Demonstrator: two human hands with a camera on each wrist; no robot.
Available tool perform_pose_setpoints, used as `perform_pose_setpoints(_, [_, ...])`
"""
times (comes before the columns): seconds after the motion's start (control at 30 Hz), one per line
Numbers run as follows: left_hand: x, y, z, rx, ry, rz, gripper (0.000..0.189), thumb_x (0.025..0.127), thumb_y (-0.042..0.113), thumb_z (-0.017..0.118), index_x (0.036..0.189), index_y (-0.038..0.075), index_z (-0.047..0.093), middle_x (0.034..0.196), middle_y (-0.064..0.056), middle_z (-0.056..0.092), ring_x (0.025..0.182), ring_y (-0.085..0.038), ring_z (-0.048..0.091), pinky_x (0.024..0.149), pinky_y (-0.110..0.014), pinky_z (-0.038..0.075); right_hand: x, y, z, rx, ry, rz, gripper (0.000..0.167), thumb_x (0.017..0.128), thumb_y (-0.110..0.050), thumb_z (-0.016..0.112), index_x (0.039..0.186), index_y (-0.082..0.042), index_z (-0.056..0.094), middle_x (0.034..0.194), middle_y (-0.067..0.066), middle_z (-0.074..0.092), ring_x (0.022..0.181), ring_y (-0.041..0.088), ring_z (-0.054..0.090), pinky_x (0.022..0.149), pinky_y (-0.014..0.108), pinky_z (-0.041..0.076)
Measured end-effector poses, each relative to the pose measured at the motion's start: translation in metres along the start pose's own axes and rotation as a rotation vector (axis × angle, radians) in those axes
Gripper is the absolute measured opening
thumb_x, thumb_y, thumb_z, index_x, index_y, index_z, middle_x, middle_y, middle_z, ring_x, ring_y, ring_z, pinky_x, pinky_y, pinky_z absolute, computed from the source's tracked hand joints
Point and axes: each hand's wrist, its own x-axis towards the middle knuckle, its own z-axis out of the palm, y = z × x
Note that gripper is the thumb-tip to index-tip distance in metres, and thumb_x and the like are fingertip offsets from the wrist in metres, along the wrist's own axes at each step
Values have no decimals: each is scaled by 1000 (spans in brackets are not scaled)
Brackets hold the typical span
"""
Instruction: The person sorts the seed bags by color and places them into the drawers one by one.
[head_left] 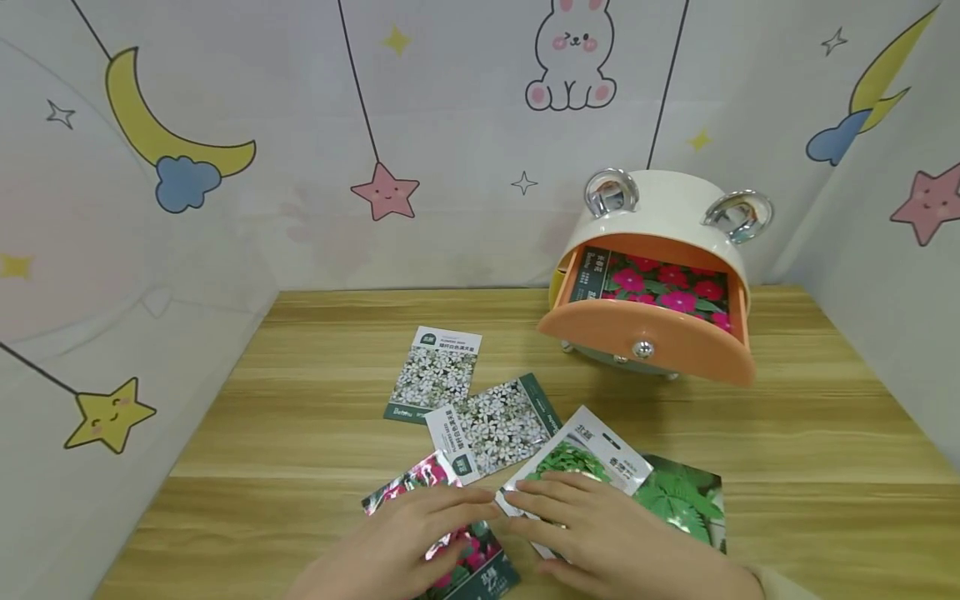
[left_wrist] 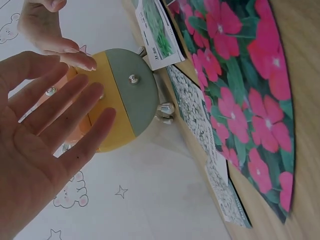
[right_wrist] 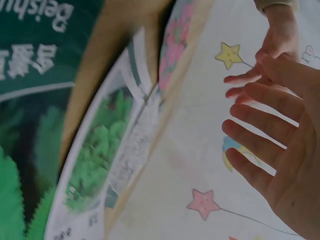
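My left hand (head_left: 420,537) hovers over a seed packet with pink flowers (head_left: 480,558), fingers extended and holding nothing. Beside it my right hand (head_left: 592,525), fingers also spread, is above a packet with green leaves (head_left: 570,458). The left wrist view shows the left palm (left_wrist: 35,130) bare, and the right wrist view shows the right palm (right_wrist: 295,150) bare too. Two packets with white flowers, one upper (head_left: 435,375) and one lower (head_left: 498,429), lie just beyond the hands. A darker leafy packet (head_left: 682,500) is partly under the green-leaf one.
At the back right stands a small rounded drawer cabinet (head_left: 675,192) with silver ear-like loops. Its orange top drawer (head_left: 600,325) is pulled out and holds a pink-flower packet (head_left: 667,287). A patterned cloth (head_left: 465,233) hangs behind the wooden table (head_left: 315,367).
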Motion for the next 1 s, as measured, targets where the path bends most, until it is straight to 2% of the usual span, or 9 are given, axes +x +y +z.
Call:
perform_pose_setpoints(0.1, [-3,-5,4,-56,-33,-3,50,90,12,63,138,23,52,141,4,54,121,-17,59,95,-31,54,3,0,11,7,-14,-45,53,102,-40,40,152,-23,29,153,-6,40,138,16,43,107,40,45])
perform_pose_setpoints(0.17, [-6,-9,6,-61,-58,4,57,88,10,64,141,24,48,143,3,52,123,-18,57,96,-33,53,6,1,17,0,-12,-81,53,102,-41,39,151,-22,31,153,-7,38,139,15,42,108,39,44])
perform_pose_setpoints(0.3, [-11,-17,11,20,-91,35,70,81,5,69,145,22,43,145,-1,50,125,-22,55,98,-37,52,9,0,26,2,-29,-129,50,103,-43,36,148,-22,37,155,-7,36,141,13,40,109,37,43])
perform_pose_setpoints(0.4, [-14,-21,14,55,-144,-45,77,78,6,72,145,26,42,147,-2,48,131,-23,50,101,-44,50,9,-1,29,8,-57,-144,50,103,-44,33,148,-23,38,155,-6,35,142,13,38,110,37,43])
perform_pose_setpoints(0.53, [-17,-23,17,32,-241,-221,82,75,11,76,145,34,40,151,2,42,139,-24,40,101,-54,47,13,-3,32,-52,-52,-195,50,104,-44,28,147,-22,39,154,-4,39,141,12,39,111,35,41])
perform_pose_setpoints(0.7, [-20,-24,20,47,-256,-272,81,75,15,77,145,34,40,151,1,42,141,-26,38,99,-63,44,23,-5,32,-136,-64,-248,53,104,-45,24,148,-20,38,153,-3,40,142,13,38,112,33,40])
perform_pose_setpoints(0.77, [-21,-25,21,64,-256,-280,79,76,20,78,145,34,41,151,1,42,141,-26,38,100,-65,41,28,-6,33,-170,-76,-267,53,104,-45,25,148,-19,38,153,-3,39,142,13,38,111,32,40])
perform_pose_setpoints(0.87, [-24,-28,22,69,-261,-296,79,75,41,77,145,33,41,153,1,40,143,-27,35,102,-67,37,33,-7,36,-230,-82,-292,53,104,-45,25,148,-19,39,153,-2,40,141,13,39,111,29,40])
perform_pose_setpoints(1.0, [-28,-32,24,91,-255,-291,88,73,67,67,147,29,40,155,0,37,144,-29,33,103,-66,37,40,-9,42,-270,-102,-287,59,102,-50,23,149,-16,36,154,0,38,142,15,38,112,28,39])
